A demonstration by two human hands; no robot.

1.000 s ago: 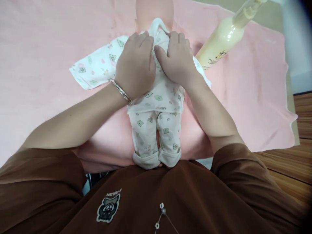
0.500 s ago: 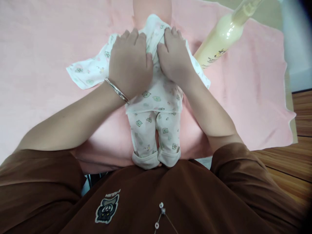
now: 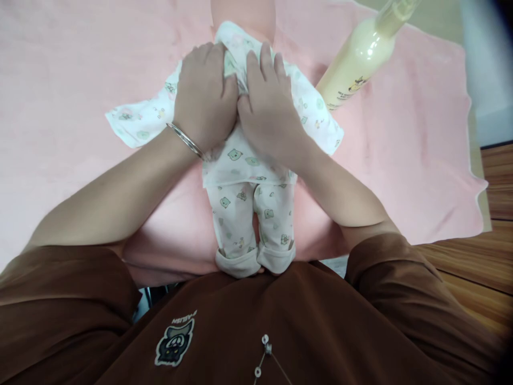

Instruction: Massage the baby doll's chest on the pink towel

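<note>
While my left hand (image 3: 203,96), right hand (image 3: 270,115) lie flat on doll's (image 3: 242,12) soft top (image 3: 245,168) — left fingers together, right parted, neither clamped; light, limp — grip chest, 12 o'clock.

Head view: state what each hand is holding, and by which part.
The left hand and right hand press on the upper front of the printed baby top on the doll. Whether either hand actually grips the cloth cannot be told.

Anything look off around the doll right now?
The pump bottle lies on its side on the pink towel instead of standing, and the printed top on the baby doll is bunched at the neck under the left hand and right hand.
</note>
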